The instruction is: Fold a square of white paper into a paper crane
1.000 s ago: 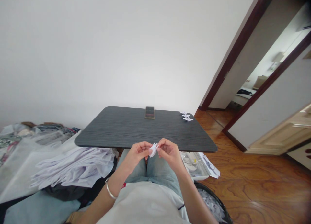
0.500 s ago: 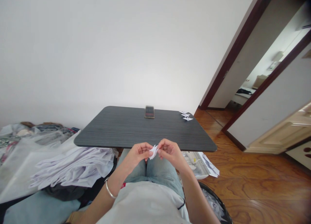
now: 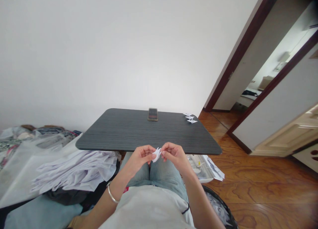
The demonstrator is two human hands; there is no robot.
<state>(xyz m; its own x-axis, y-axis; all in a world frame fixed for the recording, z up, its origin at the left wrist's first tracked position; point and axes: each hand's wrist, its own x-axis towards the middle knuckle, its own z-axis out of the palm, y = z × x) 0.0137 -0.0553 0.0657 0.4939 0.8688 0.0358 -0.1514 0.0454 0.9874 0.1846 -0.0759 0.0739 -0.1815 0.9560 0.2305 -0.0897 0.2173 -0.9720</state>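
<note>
Both my hands meet over my lap, just in front of the near edge of a dark grey table (image 3: pixel 129 133). My left hand (image 3: pixel 139 157) and my right hand (image 3: pixel 174 154) each pinch one side of a small folded white paper piece (image 3: pixel 156 154). Fingers of both hands are closed on it. A silver bangle sits on my left wrist. Three small white folded paper figures (image 3: pixel 190 118) lie at the table's far right corner.
A phone (image 3: pixel 153 114) stands at the table's far edge. A heap of white paper sheets (image 3: pixel 77 171) lies to my left. More paper and plastic lie under the table's right side, above a dark bin (image 3: pixel 218 207). Wooden floor and an open doorway are on the right.
Both hands stay over my lap, shifting slightly as the fingers work the small paper piece. Nothing else moved.
</note>
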